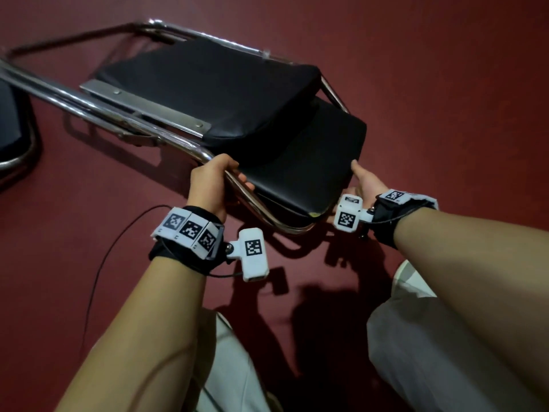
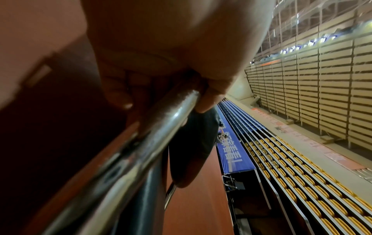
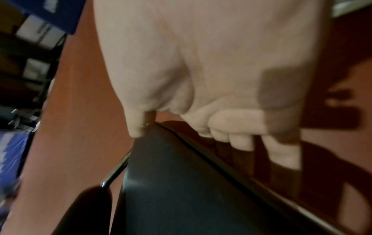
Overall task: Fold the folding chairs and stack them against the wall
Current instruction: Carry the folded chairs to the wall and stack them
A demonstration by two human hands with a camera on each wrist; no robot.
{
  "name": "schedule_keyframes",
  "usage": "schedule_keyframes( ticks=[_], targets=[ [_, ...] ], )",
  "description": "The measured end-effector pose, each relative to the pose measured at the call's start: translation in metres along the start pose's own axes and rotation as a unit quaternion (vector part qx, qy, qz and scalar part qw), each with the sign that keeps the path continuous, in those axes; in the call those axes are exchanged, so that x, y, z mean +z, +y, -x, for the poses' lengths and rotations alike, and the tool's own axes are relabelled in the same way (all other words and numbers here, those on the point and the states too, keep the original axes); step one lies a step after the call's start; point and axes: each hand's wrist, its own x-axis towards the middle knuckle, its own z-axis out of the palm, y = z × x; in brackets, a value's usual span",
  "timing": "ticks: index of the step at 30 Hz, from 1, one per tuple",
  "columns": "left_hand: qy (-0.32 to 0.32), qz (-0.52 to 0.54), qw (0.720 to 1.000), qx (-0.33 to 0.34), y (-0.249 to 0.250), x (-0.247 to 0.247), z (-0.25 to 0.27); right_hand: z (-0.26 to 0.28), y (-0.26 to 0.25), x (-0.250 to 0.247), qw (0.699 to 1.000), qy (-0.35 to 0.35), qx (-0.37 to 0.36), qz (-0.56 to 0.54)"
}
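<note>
A folding chair (image 1: 208,93) with a chrome tube frame and black padded seat and backrest hangs folded flat above the dark red floor. My left hand (image 1: 218,178) grips the chrome frame tube (image 2: 161,122) at the bend beside the backrest, fingers curled round it. My right hand (image 1: 364,181) holds the right edge of the black backrest (image 3: 191,182), thumb on top and fingers curled underneath. In the head view the right fingers are hidden under the pad.
Another black chair (image 1: 12,120) with a chrome frame stands at the far left edge. A thin black cable (image 1: 98,263) trails over the red floor (image 1: 445,99). The left wrist view shows rows of yellow stadium seats (image 2: 292,182) and a blue banner (image 2: 233,157).
</note>
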Motion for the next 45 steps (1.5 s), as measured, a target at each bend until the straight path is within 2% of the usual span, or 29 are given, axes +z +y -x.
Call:
schedule_keyframes(
  ticks=[4, 6, 8, 13, 16, 19, 22, 24, 31, 34, 38, 42, 45],
  targets=[
    [0.020, -0.003, 1.000, 0.013, 0.008, -0.027, -0.003, -0.022, 0.011, 0.018, 0.988, 0.031, -0.046, -0.141],
    [0.022, -0.007, 1.000, 0.012, 0.007, -0.037, -0.004, -0.031, 0.014, 0.024, 0.983, 0.042, -0.045, -0.172],
    [0.027, -0.017, 0.999, 0.007, 0.006, -0.043, -0.004, -0.035, 0.018, 0.028, 0.982, 0.062, -0.037, -0.177],
    [0.041, -0.044, 0.998, 0.016, 0.011, -0.054, -0.004, -0.037, 0.036, 0.041, 0.982, 0.061, -0.039, -0.173],
    [0.054, -0.049, 0.997, 0.022, 0.014, -0.063, -0.003, -0.033, 0.044, 0.059, 0.978, 0.090, -0.071, -0.174],
    [0.060, -0.055, 0.997, -0.001, 0.013, -0.070, 0.000, -0.029, 0.046, 0.065, 0.972, 0.123, -0.103, -0.172],
    [0.075, -0.060, 0.995, -0.029, 0.011, -0.078, 0.002, -0.023, 0.044, 0.069, 0.971, 0.117, -0.072, -0.194],
    [0.092, -0.075, 0.992, -0.033, 0.009, -0.081, 0.003, -0.017, 0.042, 0.073, 0.979, 0.105, -0.065, -0.164],
    [0.155, -0.055, 0.985, -0.059, 0.003, -0.076, 0.011, 0.019, 0.027, 0.076, 0.989, 0.099, -0.042, -0.097],
    [0.148, -0.052, 0.985, -0.071, -0.002, -0.067, 0.023, 0.043, 0.017, 0.078, 0.989, 0.100, -0.073, -0.078],
    [0.133, -0.057, 0.984, -0.109, -0.012, -0.053, 0.047, 0.069, 0.007, 0.063, 0.984, 0.102, -0.080, -0.118],
    [0.118, -0.056, 0.977, -0.171, -0.015, -0.041, 0.090, 0.122, -0.002, 0.050, 0.978, 0.120, -0.106, -0.132],
    [0.109, -0.064, 0.971, -0.202, -0.005, -0.031, 0.130, 0.171, -0.007, 0.041, 0.979, 0.132, -0.090, -0.125]
  ],
)
